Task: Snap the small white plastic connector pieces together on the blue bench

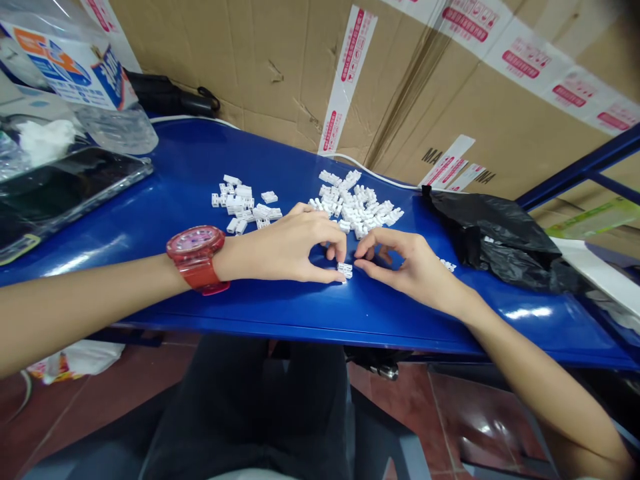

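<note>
My left hand [287, 247], with a red watch [197, 259] on its wrist, rests on the blue table [175, 193] and pinches a small white plastic connector [345, 269] between thumb and fingers. My right hand [407, 263] lies just to the right of that piece, thumb and forefinger curled close to it; whether they touch it I cannot tell. Behind my left hand lies a small pile of white connectors [245, 203]. A larger pile of white connectors [357, 203] lies behind both hands.
A black plastic bag [493, 237] lies on the table at the right. A phone in a clear case [65, 190], plastic wrapping and a printed box [70, 63] sit at the left. Cardboard boxes [400, 87] wall the far side. My dark-trousered lap is below the table edge.
</note>
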A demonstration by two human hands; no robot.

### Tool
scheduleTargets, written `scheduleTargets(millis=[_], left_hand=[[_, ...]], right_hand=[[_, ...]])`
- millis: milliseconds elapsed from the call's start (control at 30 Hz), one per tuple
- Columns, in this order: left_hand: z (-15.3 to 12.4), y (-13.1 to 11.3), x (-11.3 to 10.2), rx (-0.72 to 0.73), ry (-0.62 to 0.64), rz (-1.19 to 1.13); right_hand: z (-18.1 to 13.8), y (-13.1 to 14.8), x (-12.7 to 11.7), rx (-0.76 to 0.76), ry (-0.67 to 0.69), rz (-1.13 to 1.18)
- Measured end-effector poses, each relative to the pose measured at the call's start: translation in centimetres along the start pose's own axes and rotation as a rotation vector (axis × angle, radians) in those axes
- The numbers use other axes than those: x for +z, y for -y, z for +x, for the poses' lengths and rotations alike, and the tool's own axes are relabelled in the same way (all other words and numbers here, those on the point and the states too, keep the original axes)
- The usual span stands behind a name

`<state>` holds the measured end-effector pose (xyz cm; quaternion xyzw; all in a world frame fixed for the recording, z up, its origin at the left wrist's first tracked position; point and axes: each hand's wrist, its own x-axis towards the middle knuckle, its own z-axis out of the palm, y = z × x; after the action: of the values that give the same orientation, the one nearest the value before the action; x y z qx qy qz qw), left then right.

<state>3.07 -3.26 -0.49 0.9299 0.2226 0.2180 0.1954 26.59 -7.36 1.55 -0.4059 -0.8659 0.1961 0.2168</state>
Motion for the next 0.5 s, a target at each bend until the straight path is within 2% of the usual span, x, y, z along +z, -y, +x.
scheduleTargets(millis=[100, 300, 500], left_hand=[[0.0, -0.1, -0.2, 0.003, 0.004, 0.014], [-0.3, -0.3, -1.7, 0.072, 0.053, 0.068], [-0.3, -0.3, -1.9, 0.070, 0.071, 0.074]], right_hand=[[0.3, 0.0, 0.5, -0.027, -0.074, -0.020], [1.1, -0.5, 1.9, -0.193, -0.034, -0.047], [1.0, -0.3, 2.1, -0.137, -0.080, -0.036]])
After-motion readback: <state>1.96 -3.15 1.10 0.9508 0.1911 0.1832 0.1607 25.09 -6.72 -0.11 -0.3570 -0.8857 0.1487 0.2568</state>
